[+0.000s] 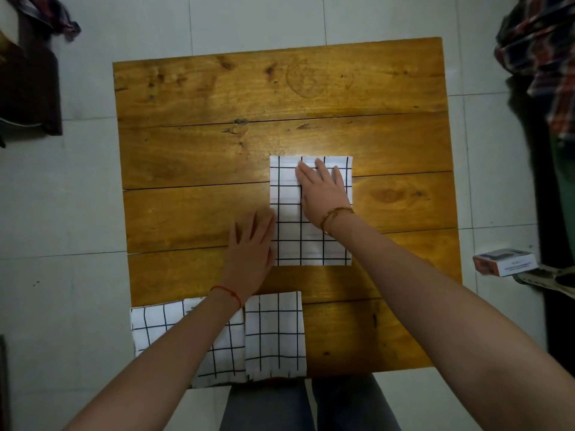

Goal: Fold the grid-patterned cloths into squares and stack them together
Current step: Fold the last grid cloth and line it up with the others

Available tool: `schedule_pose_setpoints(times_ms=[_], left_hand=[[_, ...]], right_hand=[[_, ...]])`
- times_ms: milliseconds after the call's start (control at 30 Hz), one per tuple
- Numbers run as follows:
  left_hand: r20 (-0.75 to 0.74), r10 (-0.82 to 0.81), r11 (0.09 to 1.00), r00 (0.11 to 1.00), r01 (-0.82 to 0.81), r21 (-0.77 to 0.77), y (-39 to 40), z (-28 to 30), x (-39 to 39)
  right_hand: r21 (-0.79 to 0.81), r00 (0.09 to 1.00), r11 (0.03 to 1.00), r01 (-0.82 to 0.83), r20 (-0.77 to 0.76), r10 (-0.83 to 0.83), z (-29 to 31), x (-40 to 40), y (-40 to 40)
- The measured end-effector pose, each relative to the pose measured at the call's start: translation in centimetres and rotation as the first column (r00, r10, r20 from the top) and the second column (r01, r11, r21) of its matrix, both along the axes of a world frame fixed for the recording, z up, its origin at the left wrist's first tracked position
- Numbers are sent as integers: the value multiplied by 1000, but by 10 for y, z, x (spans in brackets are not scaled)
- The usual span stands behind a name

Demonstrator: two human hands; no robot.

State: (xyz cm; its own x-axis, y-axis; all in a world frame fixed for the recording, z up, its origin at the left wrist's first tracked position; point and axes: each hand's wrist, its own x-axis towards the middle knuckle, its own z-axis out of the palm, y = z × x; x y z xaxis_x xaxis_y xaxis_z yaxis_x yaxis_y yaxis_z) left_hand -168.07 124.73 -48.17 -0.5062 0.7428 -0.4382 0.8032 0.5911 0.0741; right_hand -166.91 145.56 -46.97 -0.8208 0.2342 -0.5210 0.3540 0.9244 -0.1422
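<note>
A white cloth with a black grid (306, 241), folded into a tall rectangle, lies on the middle of the wooden table (217, 144). My right hand (323, 191) rests flat on its upper half, fingers spread. My left hand (252, 247) lies flat on the table against the cloth's left edge, holding nothing. Two more grid cloths sit at the table's near edge: a folded one (275, 334) to the right and a larger one (155, 325) to the left, partly hidden under my left forearm.
The table stands on a pale tiled floor. A small orange and white box (505, 262) sits on the floor at the right. Plaid fabric (541, 42) hangs at the upper right, and dark furniture (28, 82) stands at the upper left. My legs show below the table.
</note>
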Motion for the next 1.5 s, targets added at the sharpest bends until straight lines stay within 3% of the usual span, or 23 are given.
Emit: schedule_pose_setpoints(times_ms=[400, 500, 567, 667, 800, 1000, 1200, 1400, 1500], left_hand=[[61, -51, 998, 997, 48, 48, -50, 12, 48], [70, -48, 995, 996, 41, 90, -47, 11, 47], [87, -15, 990, 996, 3, 143, -41, 11, 43], [137, 126, 955, 983, -157, 253, -24, 12, 32], [304, 467, 770, 830, -551, 323, 8, 12, 9], [501, 725, 452, 472, -876, 171, 51, -3, -16], [545, 755, 368, 364, -924, 107, 70, -4, -23], [635, 725, 304, 268, -951, 55, 66, 3, -31], [680, 694, 327, 236, -945, -6, 61, 5, -37]], right_hand=[[-1, 1000, 1000, 8, 16, -8, -3, 0, -3], [-106, 988, 991, 78, -122, -91, -7, 0, -2], [-206, 925, 965, 164, -307, -222, -6, 4, 2], [-287, 733, 871, 398, -472, -490, 2, 16, 14], [-337, 439, 548, 766, -349, -828, 12, 45, 28], [-330, 305, 328, 885, -121, -945, -1, 67, 32], [-400, 327, 284, 872, 44, -944, -2, 60, 26], [-493, 324, 238, 837, 96, -941, -4, 63, 28], [-568, 325, 207, 796, 113, -939, -4, 66, 29]])
